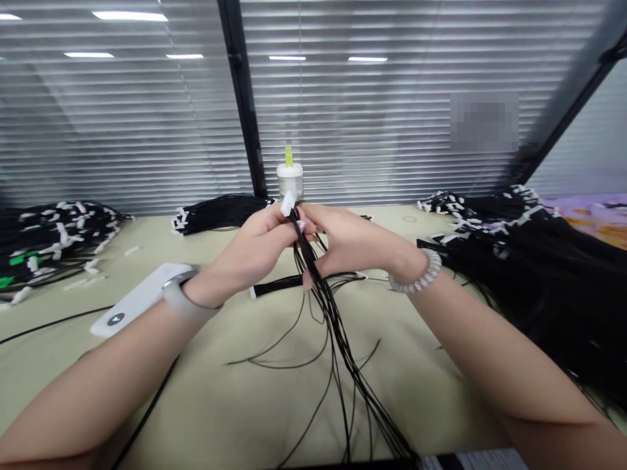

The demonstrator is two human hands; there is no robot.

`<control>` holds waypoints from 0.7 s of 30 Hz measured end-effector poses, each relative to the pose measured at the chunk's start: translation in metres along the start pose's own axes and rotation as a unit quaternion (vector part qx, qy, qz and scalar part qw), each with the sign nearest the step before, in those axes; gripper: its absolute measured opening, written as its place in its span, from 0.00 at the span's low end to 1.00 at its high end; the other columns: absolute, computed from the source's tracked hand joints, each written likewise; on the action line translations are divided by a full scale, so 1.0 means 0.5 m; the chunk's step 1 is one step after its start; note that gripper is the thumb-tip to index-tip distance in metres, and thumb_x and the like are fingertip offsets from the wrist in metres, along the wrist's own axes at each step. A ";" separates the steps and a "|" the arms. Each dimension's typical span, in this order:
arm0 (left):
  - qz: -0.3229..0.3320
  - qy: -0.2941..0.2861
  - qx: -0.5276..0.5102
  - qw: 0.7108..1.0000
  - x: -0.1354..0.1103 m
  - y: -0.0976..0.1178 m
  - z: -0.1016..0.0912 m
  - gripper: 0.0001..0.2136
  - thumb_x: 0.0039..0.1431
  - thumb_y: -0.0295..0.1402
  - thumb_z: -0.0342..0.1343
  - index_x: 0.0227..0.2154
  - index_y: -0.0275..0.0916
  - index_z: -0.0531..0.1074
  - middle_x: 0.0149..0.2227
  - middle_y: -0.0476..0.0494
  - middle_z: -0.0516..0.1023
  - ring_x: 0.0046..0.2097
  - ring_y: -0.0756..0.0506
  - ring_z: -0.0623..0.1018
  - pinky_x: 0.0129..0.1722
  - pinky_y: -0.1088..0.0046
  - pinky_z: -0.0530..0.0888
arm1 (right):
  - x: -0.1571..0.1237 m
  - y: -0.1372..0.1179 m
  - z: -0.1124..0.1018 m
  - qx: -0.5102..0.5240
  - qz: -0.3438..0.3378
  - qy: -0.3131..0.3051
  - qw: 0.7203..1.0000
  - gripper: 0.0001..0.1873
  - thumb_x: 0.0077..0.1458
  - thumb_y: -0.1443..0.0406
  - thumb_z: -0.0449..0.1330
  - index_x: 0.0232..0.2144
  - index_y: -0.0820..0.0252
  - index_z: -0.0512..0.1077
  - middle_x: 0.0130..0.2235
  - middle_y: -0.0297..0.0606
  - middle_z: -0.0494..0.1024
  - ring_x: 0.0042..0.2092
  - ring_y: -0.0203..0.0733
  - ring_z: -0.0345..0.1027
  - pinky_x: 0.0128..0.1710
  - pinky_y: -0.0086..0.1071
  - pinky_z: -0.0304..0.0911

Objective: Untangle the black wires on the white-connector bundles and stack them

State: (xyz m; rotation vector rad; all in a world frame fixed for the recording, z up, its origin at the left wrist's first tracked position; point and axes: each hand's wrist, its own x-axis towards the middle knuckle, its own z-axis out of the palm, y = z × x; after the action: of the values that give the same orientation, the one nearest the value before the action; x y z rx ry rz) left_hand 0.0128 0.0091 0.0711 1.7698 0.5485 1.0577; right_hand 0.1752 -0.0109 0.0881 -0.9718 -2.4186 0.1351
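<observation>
Both hands meet at the middle of the table around a bundle of thin black wires topped by a white connector. My left hand is closed, its thumb and fingers pinching the wires just below the connector. Curled round the same bundle from the other side is my right hand, with its thumb lower on the wires; some fingers are hidden behind. The wires hang down toward the table's near edge, and a few loose ends spread sideways. Behind the hands stands a white-lidded container with a yellow-green piece on top.
Piles of black cables with white connectors lie at the left, at the back and at the right. A white power-bank-like device rests beside my left forearm. Window blinds rise behind the table.
</observation>
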 end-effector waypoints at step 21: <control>-0.044 0.006 0.226 0.973 -0.008 0.041 -0.028 0.07 0.50 0.24 0.46 0.31 0.40 0.66 0.17 0.53 0.69 0.22 0.49 0.73 0.25 0.75 0.68 | -0.026 0.022 -0.080 -0.042 0.027 -0.092 0.994 0.44 0.35 0.60 0.65 0.57 0.53 0.55 0.56 0.38 0.60 0.56 0.47 0.54 0.53 0.39 0.54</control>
State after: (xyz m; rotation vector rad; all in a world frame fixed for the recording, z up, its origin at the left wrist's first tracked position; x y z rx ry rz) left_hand -0.0031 0.0043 0.0901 2.1080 0.9240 0.9297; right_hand 0.2101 -0.0155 0.1135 -1.1066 -2.5848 0.1498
